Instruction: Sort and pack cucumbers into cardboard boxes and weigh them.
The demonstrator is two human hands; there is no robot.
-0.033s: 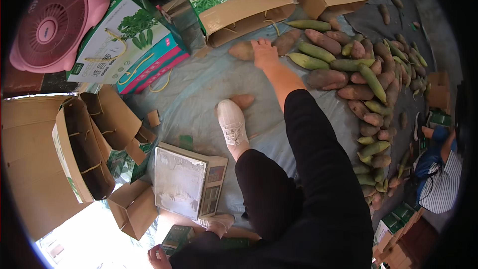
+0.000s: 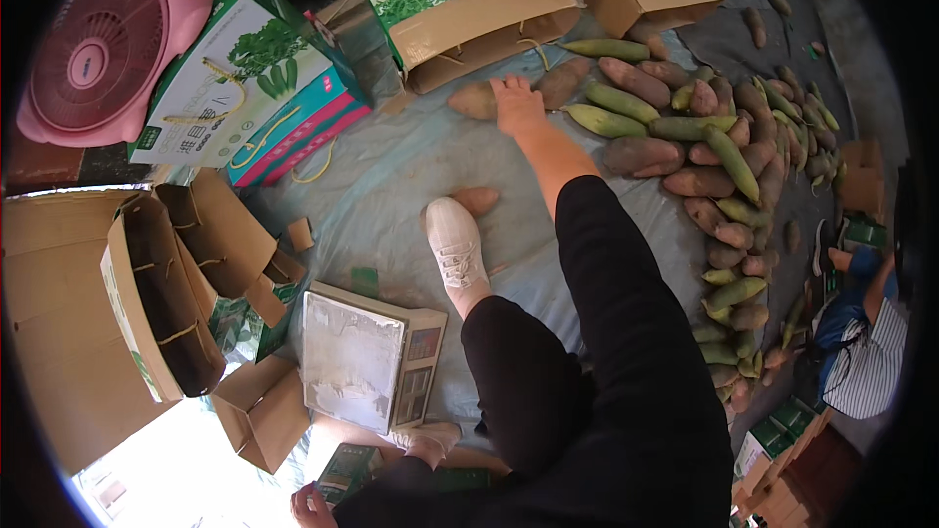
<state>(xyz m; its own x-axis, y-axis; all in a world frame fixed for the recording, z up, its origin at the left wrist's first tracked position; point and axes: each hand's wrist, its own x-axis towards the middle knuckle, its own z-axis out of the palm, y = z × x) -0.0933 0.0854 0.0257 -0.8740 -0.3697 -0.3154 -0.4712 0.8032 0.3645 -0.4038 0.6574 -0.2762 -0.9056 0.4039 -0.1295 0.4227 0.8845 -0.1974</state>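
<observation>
— Where is your right hand (image 2: 516,106)?

— You have it stretched to twelve o'clock, fingers spread and laid flat on the blue-grey tarp (image 2: 391,176), between two sweet potatoes (image 2: 473,100). It clasps nothing. The tuber at its nine o'clock is stubby, tan-orange, tapered at both ends, just touching your fingers; the one at two o'clock is duller and browner.

— And your left hand (image 2: 311,506)?

— Down at seven o'clock, by a small green box (image 2: 344,469); you cannot tell its grip. Your white shoe (image 2: 454,242) sits at centre, the weighing scale (image 2: 370,357) beside it.
</observation>
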